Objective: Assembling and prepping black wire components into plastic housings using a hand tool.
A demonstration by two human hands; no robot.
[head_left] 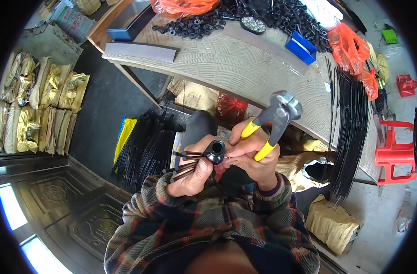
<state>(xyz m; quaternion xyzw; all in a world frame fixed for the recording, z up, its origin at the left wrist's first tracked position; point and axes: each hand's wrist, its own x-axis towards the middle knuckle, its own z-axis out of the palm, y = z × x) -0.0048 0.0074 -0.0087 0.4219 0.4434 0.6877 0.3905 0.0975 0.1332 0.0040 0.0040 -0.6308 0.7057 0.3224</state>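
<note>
Below a worktop [245, 68] strewn with black parts, the left hand [192, 171] pinches a black ring [215, 151] and ties [183, 162] in its fingers, steadied against the right hand [254, 153], whose fingers wrap yellow-handled pincers [274, 118] pointing clear above.

A ring [215, 151] is held between the left hand [192, 171] and the right hand [254, 153], with ties [185, 157] jutting left of it. Pliers [274, 121] are gripped in the right hand, above the ring. The table [245, 68] lies beyond, a heap of rings [190, 26] on it. A stool [394, 148] stands to the right.
</note>
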